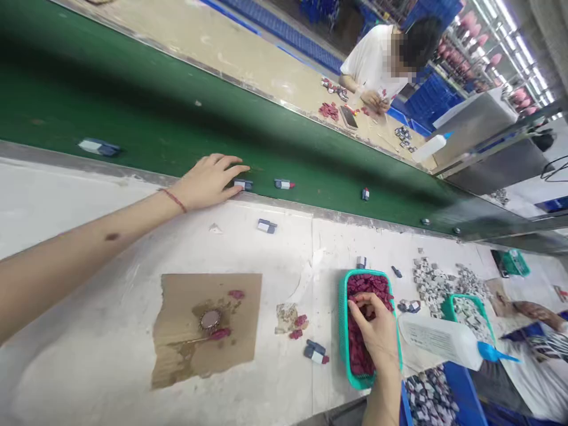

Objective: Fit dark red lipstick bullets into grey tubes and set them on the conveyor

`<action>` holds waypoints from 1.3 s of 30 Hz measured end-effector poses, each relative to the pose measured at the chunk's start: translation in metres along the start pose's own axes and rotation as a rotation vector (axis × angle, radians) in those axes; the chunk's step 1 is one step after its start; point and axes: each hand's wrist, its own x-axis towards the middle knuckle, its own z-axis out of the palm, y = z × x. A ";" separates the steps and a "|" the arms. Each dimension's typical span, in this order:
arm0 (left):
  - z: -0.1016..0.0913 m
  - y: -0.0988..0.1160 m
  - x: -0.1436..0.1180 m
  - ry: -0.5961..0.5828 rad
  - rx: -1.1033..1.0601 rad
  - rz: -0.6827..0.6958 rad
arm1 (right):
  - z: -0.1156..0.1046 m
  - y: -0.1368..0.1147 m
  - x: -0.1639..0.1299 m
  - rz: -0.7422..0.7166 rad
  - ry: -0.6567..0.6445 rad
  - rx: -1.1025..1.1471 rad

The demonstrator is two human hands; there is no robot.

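The left hand [206, 184] is lying over the near edge of the green belt [146, 106]. Its fingers [235, 170] are spreading well apart, the index finger and thumb flanking a small blue-gray and white piece [244, 185] without closing round it; whether the thumb is touching the piece cannot be told. A red-tipped piece [284, 184] is resting farther right on the belt.

The right hand [379, 334] is dipping into a teal basket [344, 331], which is holding a heap of maroon pieces [370, 284]. Its thumb and index finger are curving toward each other above the heap; whether they are pinching a piece cannot be told.

On the white surface [133, 248], a loose gray-and-white piece [266, 226] is lying just below the belt's edge, and a red-tipped assembly [316, 352] is lying to the left of the basket. A torn cardboard sheet [239, 355] is supporting a round dish [210, 320] and a few maroon parts [219, 333]. A translucent bottle [444, 338] with a blue nozzle [492, 351] is lying to the basket's right. Beyond the belt, a co-worker [370, 56] in white is bringing both hands together over another worktop [284, 83].
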 end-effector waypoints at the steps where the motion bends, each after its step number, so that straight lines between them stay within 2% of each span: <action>1: 0.003 0.002 0.002 -0.019 -0.003 0.012 | 0.000 0.000 -0.001 0.010 0.002 0.072; 6: 0.009 0.017 0.005 -0.024 -0.126 0.010 | 0.005 -0.008 -0.004 0.069 0.076 0.448; 9: 0.005 0.029 -0.003 0.034 -0.365 -0.083 | 0.014 -0.026 -0.005 0.101 0.075 0.642; 13: -0.010 0.046 -0.029 0.138 -0.837 -0.370 | 0.032 -0.055 -0.003 0.135 -0.117 0.856; 16: -0.025 0.059 -0.057 0.147 -1.228 -0.542 | 0.052 -0.073 -0.001 0.164 -0.259 0.927; 19: -0.039 0.073 -0.088 0.096 -1.535 -0.689 | 0.077 -0.083 0.000 0.143 -0.349 0.893; 21: -0.046 0.080 -0.108 0.050 -1.655 -0.767 | 0.094 -0.088 -0.002 0.122 -0.401 0.823; 24: -0.050 0.090 -0.136 0.003 -1.708 -0.811 | 0.119 -0.095 -0.008 0.099 -0.524 0.711; 28: -0.047 0.099 -0.162 0.023 -1.659 -0.770 | 0.144 -0.103 -0.020 0.001 -0.672 0.563; 35: -0.036 0.103 -0.177 0.140 -1.744 -0.792 | 0.161 -0.109 -0.032 -0.367 -0.698 0.262; 39: -0.033 0.102 -0.179 0.096 -1.787 -0.843 | 0.165 -0.109 -0.034 -0.550 -0.636 0.193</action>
